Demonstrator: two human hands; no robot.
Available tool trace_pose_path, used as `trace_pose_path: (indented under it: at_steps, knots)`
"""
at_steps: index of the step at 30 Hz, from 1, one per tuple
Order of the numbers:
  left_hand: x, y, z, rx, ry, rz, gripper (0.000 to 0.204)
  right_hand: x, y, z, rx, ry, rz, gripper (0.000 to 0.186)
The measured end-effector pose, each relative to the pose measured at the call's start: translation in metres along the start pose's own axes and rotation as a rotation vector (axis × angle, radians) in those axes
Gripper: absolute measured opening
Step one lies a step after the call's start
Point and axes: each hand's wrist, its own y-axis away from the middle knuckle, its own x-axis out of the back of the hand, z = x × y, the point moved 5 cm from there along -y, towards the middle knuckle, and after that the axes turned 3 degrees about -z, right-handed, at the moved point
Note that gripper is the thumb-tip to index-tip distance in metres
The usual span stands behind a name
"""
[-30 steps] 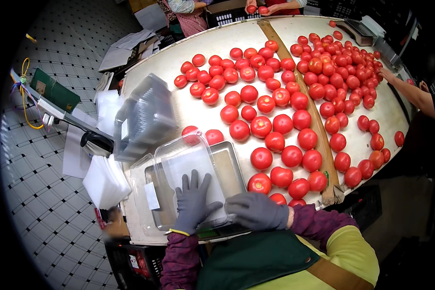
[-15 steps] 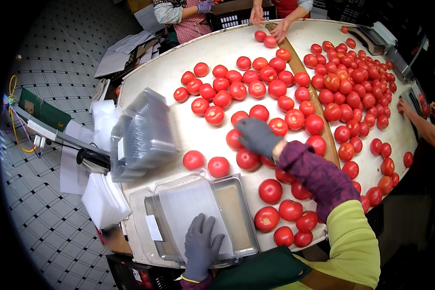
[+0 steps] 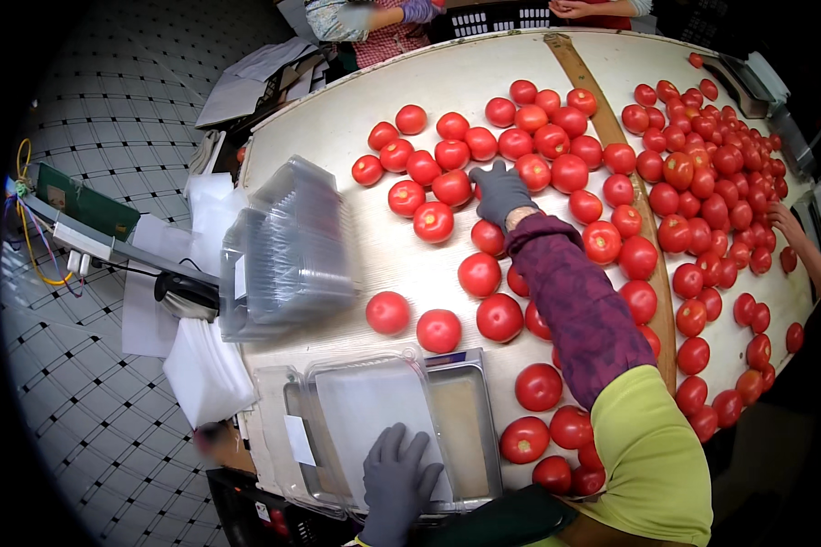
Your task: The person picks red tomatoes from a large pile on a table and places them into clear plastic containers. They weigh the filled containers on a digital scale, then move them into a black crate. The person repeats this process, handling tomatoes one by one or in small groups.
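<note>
My left hand point(image 3: 399, 479), in a grey glove, rests with fingers spread on a clear plastic clamshell box point(image 3: 324, 360). A white sheet point(image 3: 374, 410) lines that box, which sits over a shallow metal tray point(image 3: 485, 428). Stretched out across the table, my right hand point(image 3: 503, 193), also gloved in grey, is over the loose red tomatoes with its fingers apart. One tomato point(image 3: 452, 188) lies just left of it and another tomato point(image 3: 532, 171) to its right. What is under the palm is hidden.
Nested clear plastic boxes point(image 3: 292, 255) stand at the table's left. A wooden strip point(image 3: 593, 82) divides the table, with a heap of tomatoes point(image 3: 702, 173) beyond it. White foam sheets point(image 3: 205, 374) hang at the left edge. Co-workers' hands point(image 3: 570, 9) show at the far side and right.
My right hand has reached farther away over the tomatoes. Two tomatoes from the far edge now lie nearer the group. A co-worker's hands have drawn back. The view has shifted slightly.
</note>
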Motion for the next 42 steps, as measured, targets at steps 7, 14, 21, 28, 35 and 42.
trace_pose_path:
  at_steps: [7,14,21,28,35,42]
  knots:
    - [0.008,0.006,0.003,-0.063,0.061,0.183,0.057,0.043,0.105,0.004,0.129,-0.737,0.216,0.059]
    - [0.040,-0.013,0.070,-0.259,0.607,0.324,0.095,0.092,0.261,-0.076,0.379,-1.199,-0.587,0.041]
    - [0.007,-0.005,0.051,0.188,1.837,0.026,0.067,0.093,0.179,0.001,0.259,-0.440,0.066,0.038]
    - [-0.006,-0.016,0.028,0.468,2.501,-0.035,0.054,0.035,0.081,0.148,-0.267,0.082,-0.065,0.075]
    - [-0.001,0.013,0.010,0.491,2.445,0.147,0.056,0.049,0.158,0.074,0.018,-2.219,-0.304,0.053]
    - [0.007,0.050,-0.009,0.106,2.081,0.295,0.066,0.054,0.283,-0.057,-0.100,-2.255,-0.739,0.057]
